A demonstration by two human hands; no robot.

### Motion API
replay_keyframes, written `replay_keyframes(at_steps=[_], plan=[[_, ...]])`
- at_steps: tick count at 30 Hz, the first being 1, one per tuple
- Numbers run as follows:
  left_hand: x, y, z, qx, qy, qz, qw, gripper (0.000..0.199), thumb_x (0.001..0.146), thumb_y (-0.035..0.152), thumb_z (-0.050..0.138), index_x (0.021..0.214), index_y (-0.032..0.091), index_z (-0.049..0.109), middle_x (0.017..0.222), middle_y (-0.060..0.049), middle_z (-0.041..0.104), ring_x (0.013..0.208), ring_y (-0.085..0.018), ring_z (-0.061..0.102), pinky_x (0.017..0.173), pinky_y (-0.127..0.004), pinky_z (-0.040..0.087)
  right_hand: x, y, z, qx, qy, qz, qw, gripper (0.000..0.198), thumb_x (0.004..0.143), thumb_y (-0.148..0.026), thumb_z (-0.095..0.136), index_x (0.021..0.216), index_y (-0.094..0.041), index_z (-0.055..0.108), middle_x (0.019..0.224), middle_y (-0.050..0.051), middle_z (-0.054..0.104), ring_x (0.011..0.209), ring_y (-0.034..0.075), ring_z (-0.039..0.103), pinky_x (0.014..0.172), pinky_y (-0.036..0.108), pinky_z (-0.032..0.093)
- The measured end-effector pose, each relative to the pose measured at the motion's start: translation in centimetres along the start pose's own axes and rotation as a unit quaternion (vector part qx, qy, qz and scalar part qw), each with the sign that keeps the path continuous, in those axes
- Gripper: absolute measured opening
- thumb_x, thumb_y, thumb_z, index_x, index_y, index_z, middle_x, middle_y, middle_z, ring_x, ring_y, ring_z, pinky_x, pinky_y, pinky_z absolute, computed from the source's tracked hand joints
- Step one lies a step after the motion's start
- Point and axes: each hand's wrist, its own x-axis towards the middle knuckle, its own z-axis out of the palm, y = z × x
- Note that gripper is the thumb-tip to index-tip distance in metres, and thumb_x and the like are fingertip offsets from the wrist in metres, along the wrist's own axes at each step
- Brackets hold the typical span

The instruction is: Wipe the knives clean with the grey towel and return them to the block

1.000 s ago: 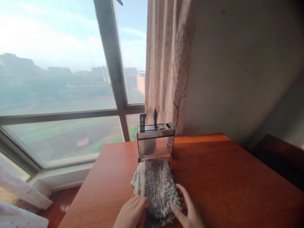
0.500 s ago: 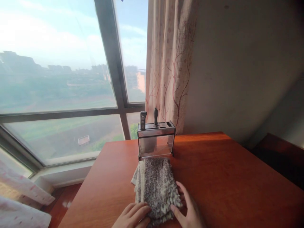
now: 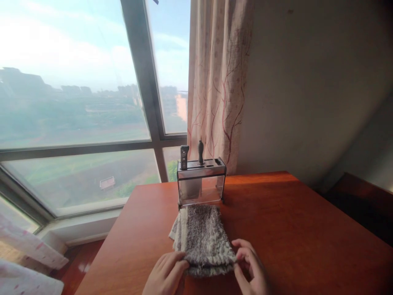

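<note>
A folded grey-brown towel [image 3: 206, 233] with a fuzzy surface and a pale border along its left side lies on the table in front of me. My left hand [image 3: 167, 271] pinches its near left corner between thumb and fingers. At the near right corner, my right hand [image 3: 250, 266] grips the edge with thumb and index finger, its other fingers curled. Between the hands the near edge shows two layers, slightly parted. Right behind the towel stands a clear-sided knife block [image 3: 202, 188], holding a flat-handled knife [image 3: 184, 157] and a tool with a rounded dark handle [image 3: 200, 152].
The reddish-brown wooden table [image 3: 294, 237] extends to both sides. Beyond its far edge hang a patterned curtain [image 3: 215, 82] and a large framed window [image 3: 73, 102]. Another curtain [image 3: 27, 262] hangs low at the left, and a bare wall [image 3: 291, 90] rises at the right.
The towel's near edge has lifted and straightened, its layers now showing. My right hand has shifted slightly right and closed on the corner; my left has moved slightly left.
</note>
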Motion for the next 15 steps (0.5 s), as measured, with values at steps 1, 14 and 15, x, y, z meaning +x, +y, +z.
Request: replay_keyframes(at_steps=[1,14,15], plan=[[0.4,0.2,-0.2,-0.015,0.006,-0.024,1.0,0.025,0.081,0.008,0.051,0.098,0.022,0.062,0.1,-0.009,0.07,0.091,-0.019,0.068,0.08,-0.025,0.055,0.3,-0.5,-0.2,-0.005,0.0,-0.015,1.0,0.008,0.083,-0.022,0.052,0.077,-0.022,0.056,0.111,0.009,0.06,0.091,0.02,0.063,0.073,0.023,0.052],[13.0,-0.4,-6.5,-0.21,0.13,-0.128,0.961,0.015,0.081,0.011,0.054,0.087,0.02,0.065,0.094,-0.006,0.067,0.088,-0.019,0.065,0.076,-0.028,0.053,11.7,-11.9,-3.2,-0.093,-0.083,-0.241,0.962,0.023,0.085,-0.013,0.046,0.09,-0.025,0.065,0.108,0.008,0.061,0.1,0.023,0.061,0.084,0.034,0.05],[14.3,-0.6,-7.1,-0.215,0.133,-0.121,0.96,0.016,0.082,0.011,0.055,0.088,0.019,0.066,0.094,-0.007,0.067,0.089,-0.019,0.064,0.077,-0.029,0.052,12.8,-12.9,-3.5,-0.1,-0.084,-0.253,0.959,0.021,0.085,-0.014,0.047,0.09,-0.024,0.064,0.108,0.008,0.061,0.1,0.023,0.06,0.086,0.035,0.05]])
